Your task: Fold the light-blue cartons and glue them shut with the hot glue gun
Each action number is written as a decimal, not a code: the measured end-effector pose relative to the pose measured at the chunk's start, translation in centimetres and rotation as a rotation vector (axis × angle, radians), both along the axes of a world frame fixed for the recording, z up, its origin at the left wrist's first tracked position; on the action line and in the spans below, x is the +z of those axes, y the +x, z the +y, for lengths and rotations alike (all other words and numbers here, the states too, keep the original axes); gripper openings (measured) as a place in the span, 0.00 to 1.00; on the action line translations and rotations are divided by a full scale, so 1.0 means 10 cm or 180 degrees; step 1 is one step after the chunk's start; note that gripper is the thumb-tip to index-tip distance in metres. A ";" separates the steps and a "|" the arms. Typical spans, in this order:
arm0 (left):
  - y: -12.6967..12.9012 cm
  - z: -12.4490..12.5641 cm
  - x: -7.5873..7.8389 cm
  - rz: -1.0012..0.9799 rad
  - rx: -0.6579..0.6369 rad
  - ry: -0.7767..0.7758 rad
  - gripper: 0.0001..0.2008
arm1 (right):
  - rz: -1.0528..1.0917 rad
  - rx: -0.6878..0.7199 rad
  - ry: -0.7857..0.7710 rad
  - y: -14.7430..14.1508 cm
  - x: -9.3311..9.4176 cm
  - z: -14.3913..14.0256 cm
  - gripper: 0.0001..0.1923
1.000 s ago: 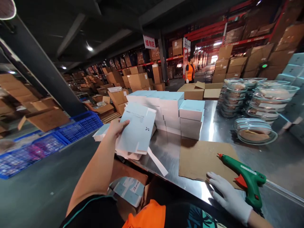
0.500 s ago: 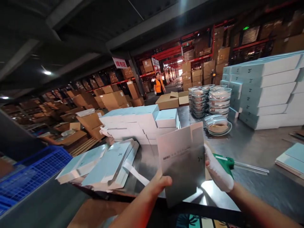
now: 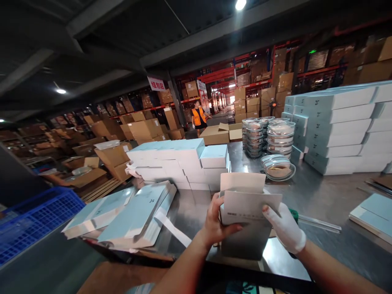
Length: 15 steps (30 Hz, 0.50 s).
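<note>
Both hands hold a light grey-blue carton [image 3: 245, 234] in front of me, its top end turned up and a pale flap [image 3: 243, 181] standing behind the front panel. My left hand [image 3: 218, 222], bare, grips the left side with its thumb across the front. On the upper right corner, my right hand [image 3: 286, 226] in a white glove with bare fingertips presses its thumb on the panel. Partly behind that glove lies a green-handled tool [image 3: 294, 214]. Left of the hands, light-blue flat cartons [image 3: 134, 210] lie in bundles beside a loose white strip [image 3: 173, 226].
White-and-blue boxes [image 3: 165, 167] form a low wall at the table's back, with a taller stack [image 3: 339, 130] at right. Between them stand stacked round clear-rimmed items [image 3: 280, 139]. A blue crate [image 3: 39, 220] is at left. A person in an orange vest [image 3: 199, 117] stands beyond.
The carton, a flat panel half a second ago, has been lowered and tilted, and its flap now stands apart. My left hand has moved up its side. The distant person has shifted left.
</note>
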<state>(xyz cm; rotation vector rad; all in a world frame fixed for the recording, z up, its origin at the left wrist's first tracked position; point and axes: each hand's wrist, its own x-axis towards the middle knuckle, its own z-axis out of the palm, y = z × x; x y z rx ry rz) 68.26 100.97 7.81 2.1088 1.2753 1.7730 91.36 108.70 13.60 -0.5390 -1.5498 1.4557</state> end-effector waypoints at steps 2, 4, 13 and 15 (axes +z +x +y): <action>-0.01 -0.05 0.10 -0.0087 -0.0128 0.0030 0.37 | 0.0057 -0.0271 -0.0285 -0.09 0.02 -0.04 0.43; -0.01 -0.10 0.15 -0.0260 -0.0152 -0.0015 0.42 | 0.0134 -0.0379 -0.0317 -0.15 0.05 -0.08 0.43; -0.03 -0.13 -0.05 -0.0853 0.0009 -0.0214 0.75 | -0.0001 -0.0044 0.0504 -0.10 0.16 -0.12 0.38; 0.00 -0.12 -0.11 -0.0962 0.0057 -0.0458 0.73 | -0.0011 -0.0131 0.0526 -0.11 0.15 -0.12 0.37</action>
